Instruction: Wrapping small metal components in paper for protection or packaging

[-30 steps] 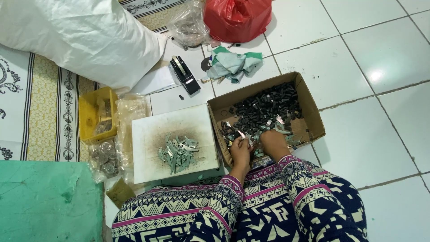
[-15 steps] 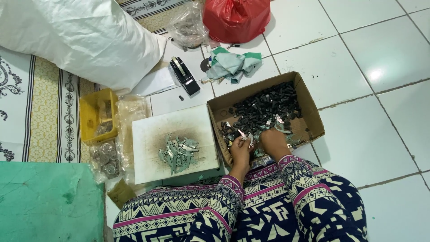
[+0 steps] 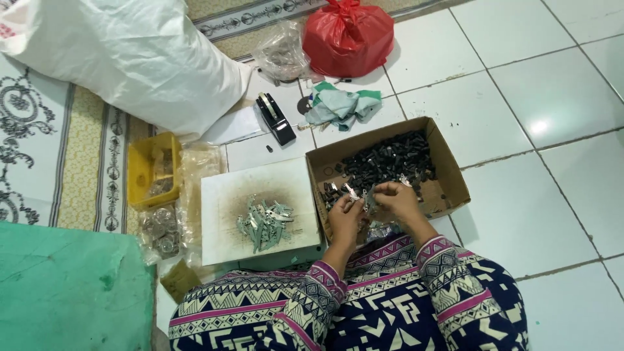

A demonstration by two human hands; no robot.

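My left hand [image 3: 345,218] and my right hand [image 3: 395,198] meet over the near edge of an open cardboard box [image 3: 448,168] holding several small dark metal parts [image 3: 385,162]. Each hand pinches a small silvery metal piece [image 3: 354,193], fingers closed around it, the two pieces almost touching. Left of the box lies a white board [image 3: 224,240] with a heap of finished silvery metal pieces [image 3: 263,223] on it. My patterned sleeves and lap fill the bottom of the view.
A yellow plastic tub [image 3: 138,170] and clear bags of parts [image 3: 162,227] sit left of the board. A black tape dispenser [image 3: 275,118], a green cloth [image 3: 338,107], a red bag [image 3: 348,36], a large white sack [image 3: 123,58] and a green cushion [image 3: 65,292] surround the white tiled floor.
Both hands stay at the box's near edge, fingers shifting slightly as they work the small pieces together. Nothing else has moved.
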